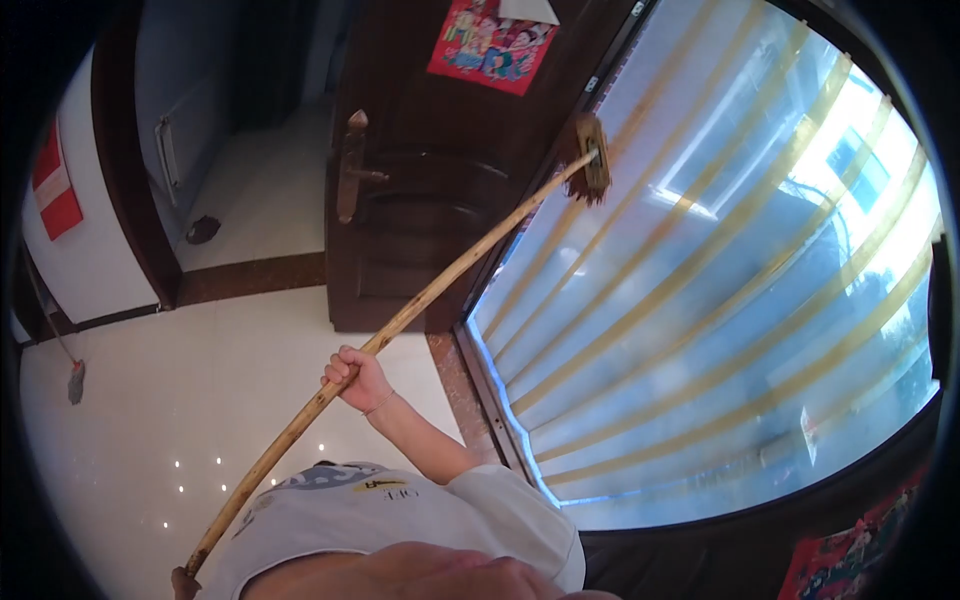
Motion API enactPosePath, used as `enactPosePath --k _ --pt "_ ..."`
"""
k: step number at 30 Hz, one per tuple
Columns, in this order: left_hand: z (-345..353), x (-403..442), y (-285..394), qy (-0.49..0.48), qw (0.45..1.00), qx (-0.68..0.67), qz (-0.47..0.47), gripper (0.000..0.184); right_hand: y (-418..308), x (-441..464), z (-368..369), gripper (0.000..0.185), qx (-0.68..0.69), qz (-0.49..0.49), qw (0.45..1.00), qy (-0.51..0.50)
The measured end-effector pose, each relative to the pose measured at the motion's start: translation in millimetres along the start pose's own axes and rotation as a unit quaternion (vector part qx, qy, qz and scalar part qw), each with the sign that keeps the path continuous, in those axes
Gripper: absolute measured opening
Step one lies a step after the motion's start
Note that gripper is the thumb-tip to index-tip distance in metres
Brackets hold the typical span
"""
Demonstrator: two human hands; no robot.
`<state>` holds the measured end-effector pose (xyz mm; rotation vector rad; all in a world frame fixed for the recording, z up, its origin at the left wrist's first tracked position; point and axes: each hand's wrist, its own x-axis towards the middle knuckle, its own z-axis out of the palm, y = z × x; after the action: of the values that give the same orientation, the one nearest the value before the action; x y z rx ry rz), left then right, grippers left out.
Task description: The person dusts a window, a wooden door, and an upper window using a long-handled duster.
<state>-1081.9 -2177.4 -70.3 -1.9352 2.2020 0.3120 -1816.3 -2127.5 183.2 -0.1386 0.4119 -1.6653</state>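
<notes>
My right hand [355,378] is closed around the middle of the long wooden handle of a broom [440,285]. The handle runs slantwise from the lower left to the upper right. Its brownish head [592,160], with dark bristles, is raised in front of the left edge of a translucent, yellow-striped sheet [690,270]; whether it touches the sheet I cannot tell. At the handle's lower end, my left hand [184,583] shows only in small part at the frame's edge, wrapped around the wood.
A dark brown door [430,220] with a metal handle [352,170] stands open left of the sheet. Red picture prints [495,45] hang on it. On the glossy pale floor [120,400], a small grey mop [76,380] leans far left. A dark object [203,230] lies beyond the doorway.
</notes>
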Motion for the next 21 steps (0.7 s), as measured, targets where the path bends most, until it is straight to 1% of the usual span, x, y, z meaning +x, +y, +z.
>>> enactPosePath --k 2,3,4,5,6,7,9,10,12,14,17,18,19,20,21 --pt "11.5 -1.8 60.4 -0.039 0.998 -0.050 0.017 0.016 -59.1 -4.1 15.6 0.022 -0.044 -0.023 0.993 -0.107" --pt "17.0 -1.5 87.4 -0.060 0.995 -0.076 0.024 0.019 -83.6 -4.3 25.3 0.023 -0.057 -0.028 0.992 -0.114" --pt "23.5 2.4 113.1 -0.057 0.995 -0.083 0.021 0.019 -104.9 -2.9 36.2 0.023 -0.070 -0.032 0.990 -0.119" --pt "31.8 5.1 140.8 -0.030 0.991 -0.125 0.021 0.026 -125.3 -2.4 46.4 0.023 -0.074 -0.032 0.990 -0.118" --pt "38.5 6.1 169.8 -0.004 0.986 -0.166 0.022 0.033 -144.7 -4.0 60.3 0.022 -0.079 -0.029 0.987 -0.140" --pt "48.5 11.4 198.4 -0.001 0.985 -0.172 0.021 0.033 -162.1 -1.5 73.1 0.021 -0.099 -0.035 0.985 -0.138" --pt "60.4 24.8 238.1 0.042 0.962 -0.264 0.052 0.040 -192.2 2.8 99.6 0.021 -0.138 -0.065 0.979 -0.133" --pt "62.3 32.8 262.0 0.052 0.956 -0.286 0.049 0.039 -206.9 3.1 115.5 0.021 -0.157 -0.091 0.975 -0.132" --pt "59.3 44.8 319.4 0.064 0.944 -0.321 0.038 0.037 -234.5 -0.2 148.2 0.022 -0.222 -0.177 0.955 -0.083" --pt "3.6 35.1 398.4 0.076 0.932 -0.352 0.028 0.036 -269.6 15.0 165.4 0.021 -0.230 -0.263 0.932 -0.095" --pt "-87.2 1.1 495.2 0.109 0.919 -0.377 0.036 0.033 -322.7 33.3 202.0 0.018 -0.236 -0.308 0.911 -0.142" --pt "-106.4 -1.8 512.3 0.145 0.919 -0.365 0.035 0.031 -336.9 40.1 214.2 0.018 -0.235 -0.318 0.905 -0.158" --pt "-120.0 -1.3 523.2 0.182 0.918 -0.351 0.034 0.028 -342.8 43.6 227.5 0.017 -0.245 -0.343 0.896 -0.140" --pt "-129.0 0.2 524.0 0.182 0.919 -0.347 0.034 0.028 -344.1 43.9 240.3 0.017 -0.252 -0.367 0.887 -0.120" --pt "-138.1 -0.3 522.0 0.203 0.915 -0.348 0.026 0.028 -342.9 44.0 249.6 0.016 -0.238 -0.370 0.892 -0.101"
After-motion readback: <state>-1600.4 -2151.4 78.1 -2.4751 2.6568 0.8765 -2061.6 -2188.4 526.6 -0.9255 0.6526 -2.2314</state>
